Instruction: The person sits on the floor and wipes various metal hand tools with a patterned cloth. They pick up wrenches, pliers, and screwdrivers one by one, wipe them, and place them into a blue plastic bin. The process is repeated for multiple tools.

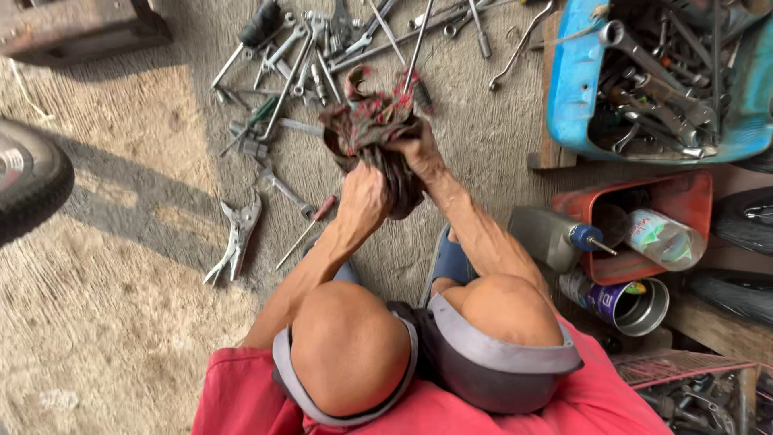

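Note:
I am crouched over a concrete floor, my knees at the bottom of the view. Both hands are closed on a dirty dark red and green rag (372, 125) held in front of me above the floor. My left hand (364, 197) grips its lower part. My right hand (420, 153) clutches the rag from the right side, fingers buried in the cloth. Whatever may be inside the bunched rag is hidden.
Several wrenches and spanners (306, 56) lie scattered on the floor ahead, with locking pliers (235, 238) and a red-handled screwdriver (310, 227) at the left. A blue tray of tools (568, 89), a red bin (684, 201), an open can (632, 304) stand right. A tyre (28, 181) is far left.

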